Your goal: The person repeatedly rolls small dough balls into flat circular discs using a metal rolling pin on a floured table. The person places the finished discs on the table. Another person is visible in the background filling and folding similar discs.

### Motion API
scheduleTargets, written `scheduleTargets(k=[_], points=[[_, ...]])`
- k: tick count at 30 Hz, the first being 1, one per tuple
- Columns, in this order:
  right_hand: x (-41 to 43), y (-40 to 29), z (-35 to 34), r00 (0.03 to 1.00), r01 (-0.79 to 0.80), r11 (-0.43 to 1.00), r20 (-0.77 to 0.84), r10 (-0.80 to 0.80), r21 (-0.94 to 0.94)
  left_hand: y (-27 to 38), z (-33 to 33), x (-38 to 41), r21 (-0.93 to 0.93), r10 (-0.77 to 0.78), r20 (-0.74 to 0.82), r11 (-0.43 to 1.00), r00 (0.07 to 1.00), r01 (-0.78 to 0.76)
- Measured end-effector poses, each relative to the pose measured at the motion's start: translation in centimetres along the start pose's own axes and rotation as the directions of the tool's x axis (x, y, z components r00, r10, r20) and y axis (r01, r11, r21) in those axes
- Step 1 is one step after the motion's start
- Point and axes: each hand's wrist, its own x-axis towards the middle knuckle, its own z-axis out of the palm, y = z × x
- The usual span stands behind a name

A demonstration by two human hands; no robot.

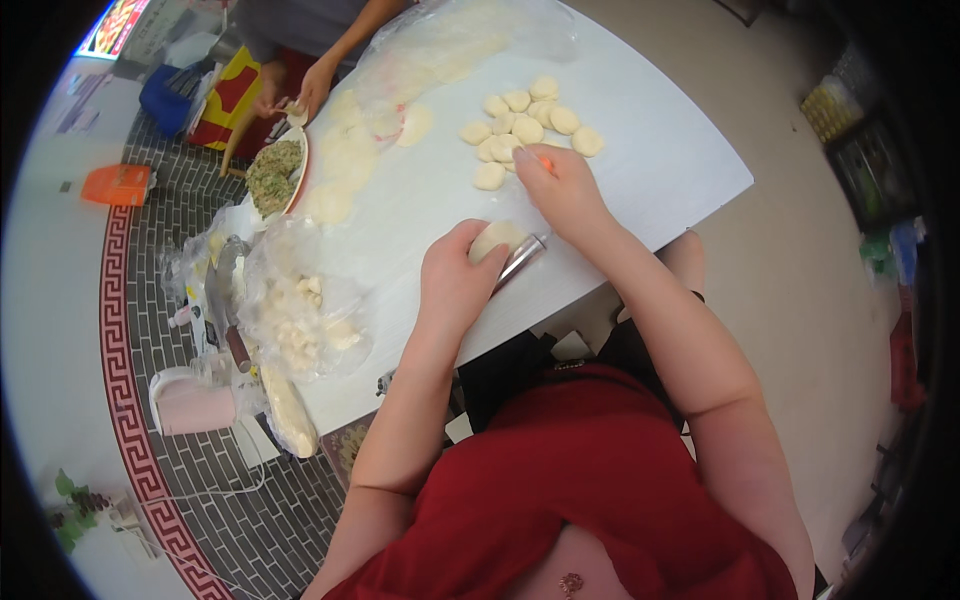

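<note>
My left hand (459, 277) holds a flat dough round (496, 238) between thumb and fingers, over the near edge of the white table (660, 165). Against its thumb side lies a shiny metal rolling pin (519, 262), partly hidden by the hand. Beyond it, my right hand (559, 191) reaches to a cluster of small flattened dough pieces (528, 130) and pinches one whitish piece (505, 148) at its thumb tip; the fingers beneath are hidden. A small orange thing (547, 165) shows beside that thumb; what it is cannot be told.
Thin dough wrappers (349, 150) lie along the left, partly under clear plastic (450, 45). A person's hands (315, 86) work beside a plate of green-flecked filling (274, 176). Bagged dough pieces (296, 337), a knife with a brown handle (238, 349) and a pink appliance (196, 403) stand near left.
</note>
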Motion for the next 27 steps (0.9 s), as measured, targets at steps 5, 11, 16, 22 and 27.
scheduleTargets(k=[5,11,16,22,27], points=[[-2.3,0.2,-1.0,1.000,0.000,1.000,-0.001,0.000,0.016,-1.9,-1.6,1.4,-0.022,-0.103,-0.068,0.995,0.992,0.102],[-1.8,0.2,-0.6,0.999,0.050,0.997,-0.010,-0.050,0.053,-1.8,-0.8,-0.1,-0.120,0.000,-0.063,0.993,0.998,-0.008],[0.3,0.3,0.2,0.999,0.047,0.998,-0.023,-0.047,-0.029,0.3,-0.8,1.2,0.155,-0.023,-0.017,0.988,1.000,0.025],[-4.0,-0.3,-1.4,0.999,-0.033,0.996,-0.007,0.034,0.078,-2.8,-1.1,-0.4,-0.099,-0.050,-0.139,0.994,0.989,0.036],[0.7,0.8,0.4,0.998,0.056,0.998,-0.003,-0.056,0.030,-0.5,-0.1,-0.1,0.135,0.092,-0.046,0.987,0.995,-0.085]])
